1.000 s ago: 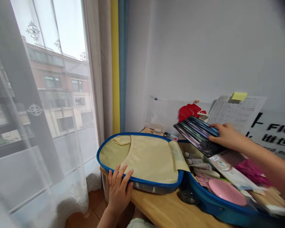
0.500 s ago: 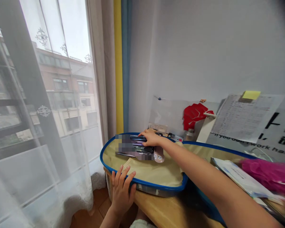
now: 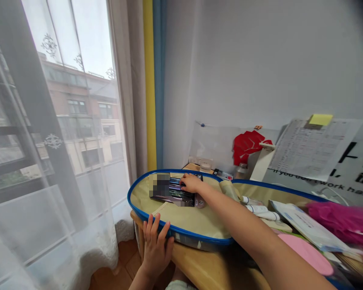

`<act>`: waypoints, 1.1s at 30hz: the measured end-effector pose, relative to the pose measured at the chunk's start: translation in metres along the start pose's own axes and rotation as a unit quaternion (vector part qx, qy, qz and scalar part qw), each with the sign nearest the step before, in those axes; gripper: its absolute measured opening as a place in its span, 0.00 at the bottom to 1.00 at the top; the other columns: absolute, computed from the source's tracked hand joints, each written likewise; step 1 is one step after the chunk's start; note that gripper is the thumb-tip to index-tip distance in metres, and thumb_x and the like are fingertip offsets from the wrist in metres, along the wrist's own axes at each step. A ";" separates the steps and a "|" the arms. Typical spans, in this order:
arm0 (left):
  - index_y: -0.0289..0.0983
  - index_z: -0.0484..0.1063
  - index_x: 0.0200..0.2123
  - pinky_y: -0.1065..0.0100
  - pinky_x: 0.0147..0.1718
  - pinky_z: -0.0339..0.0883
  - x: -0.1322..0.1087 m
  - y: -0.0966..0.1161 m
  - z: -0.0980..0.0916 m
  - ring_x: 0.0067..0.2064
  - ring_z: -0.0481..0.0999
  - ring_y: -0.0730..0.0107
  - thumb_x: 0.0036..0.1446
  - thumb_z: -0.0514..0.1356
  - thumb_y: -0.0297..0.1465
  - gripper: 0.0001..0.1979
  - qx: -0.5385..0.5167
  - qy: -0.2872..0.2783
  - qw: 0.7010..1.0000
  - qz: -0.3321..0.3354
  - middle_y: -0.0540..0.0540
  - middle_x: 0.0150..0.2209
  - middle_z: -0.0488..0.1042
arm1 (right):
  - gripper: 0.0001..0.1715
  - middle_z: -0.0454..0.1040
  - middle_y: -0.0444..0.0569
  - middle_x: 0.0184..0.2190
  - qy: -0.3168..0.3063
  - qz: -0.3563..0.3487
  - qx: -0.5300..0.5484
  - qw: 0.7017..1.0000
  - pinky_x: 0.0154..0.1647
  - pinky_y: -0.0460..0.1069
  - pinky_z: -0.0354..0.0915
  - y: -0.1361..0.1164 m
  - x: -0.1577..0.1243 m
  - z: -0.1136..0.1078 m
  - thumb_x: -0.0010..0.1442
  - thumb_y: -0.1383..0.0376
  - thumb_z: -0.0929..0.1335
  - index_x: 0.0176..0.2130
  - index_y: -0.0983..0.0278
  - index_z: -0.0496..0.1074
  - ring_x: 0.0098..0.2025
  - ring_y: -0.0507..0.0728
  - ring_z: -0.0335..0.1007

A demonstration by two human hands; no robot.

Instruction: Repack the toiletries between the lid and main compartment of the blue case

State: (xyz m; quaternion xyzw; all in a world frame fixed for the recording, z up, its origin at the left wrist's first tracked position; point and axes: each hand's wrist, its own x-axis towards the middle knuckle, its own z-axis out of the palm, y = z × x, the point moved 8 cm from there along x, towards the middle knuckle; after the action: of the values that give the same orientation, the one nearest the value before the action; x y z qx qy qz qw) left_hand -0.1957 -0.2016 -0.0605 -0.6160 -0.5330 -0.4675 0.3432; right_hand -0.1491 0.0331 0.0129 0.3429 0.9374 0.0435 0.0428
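Note:
An open suitcase with a blue rim has its cream-lined lid (image 3: 181,221) lying on a wooden desk (image 3: 205,270). A dark glossy flat package (image 3: 177,192), partly blurred out, lies on the lining. My right hand (image 3: 192,183) is curled over the package's top edge. My left hand (image 3: 155,249) sits against the lid's near blue rim with its fingers spread. The suitcase's other half holds white tubes (image 3: 258,209), a pink round disc (image 3: 304,253), a printed booklet (image 3: 305,219) and a magenta mesh puff (image 3: 341,219). My right forearm hides part of that half.
A sheer curtain (image 3: 57,173) hangs over the window at the left, beside the desk edge. Behind the suitcase stand a small bottle (image 3: 241,171) and a red paper cutout (image 3: 248,147). A printed sheet (image 3: 313,149) with a yellow note hangs on the wall.
The package has gone from my right hand above the suitcase's right half to the lid's lining, and has shifted slightly there. My left hand stays at the rim.

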 end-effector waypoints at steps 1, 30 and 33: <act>0.41 0.56 0.60 0.44 0.63 0.46 -0.002 0.000 0.001 0.69 0.42 0.51 0.58 0.54 0.25 0.27 -0.003 0.001 1.000 0.001 0.38 0.68 0.46 | 0.21 0.66 0.52 0.54 0.001 0.002 -0.002 1.000 0.54 0.61 0.61 0.000 -0.002 -0.001 0.61 0.56 0.66 0.51 0.63 0.68 0.54 0.59 0.63; 0.40 0.49 0.65 0.45 0.65 0.41 0.005 0.003 -0.003 0.69 0.40 0.52 0.58 0.55 0.25 0.33 -0.049 0.022 0.999 0.004 0.40 0.69 0.42 | 0.16 0.76 0.68 0.42 -0.046 0.393 0.027 0.918 0.40 0.50 0.67 0.228 -0.286 0.002 0.55 0.62 0.69 0.38 0.71 0.78 0.41 0.62 0.77; 0.41 0.49 0.65 0.43 0.64 0.43 0.004 0.002 -0.003 0.69 0.42 0.51 0.58 0.55 0.25 0.32 -0.045 0.020 0.999 -0.004 0.39 0.68 0.44 | 0.20 0.76 0.69 0.42 -0.001 0.432 0.018 0.902 0.39 0.50 0.68 0.239 -0.304 0.016 0.49 0.59 0.72 0.38 0.71 0.79 0.39 0.63 0.77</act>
State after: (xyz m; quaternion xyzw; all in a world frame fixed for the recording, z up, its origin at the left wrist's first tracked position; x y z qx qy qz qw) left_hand -0.1944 -0.2037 -0.0557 -0.6194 -0.5072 -0.5043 0.3237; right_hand 0.2371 0.0197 0.0386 0.7149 0.6979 0.0403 0.0143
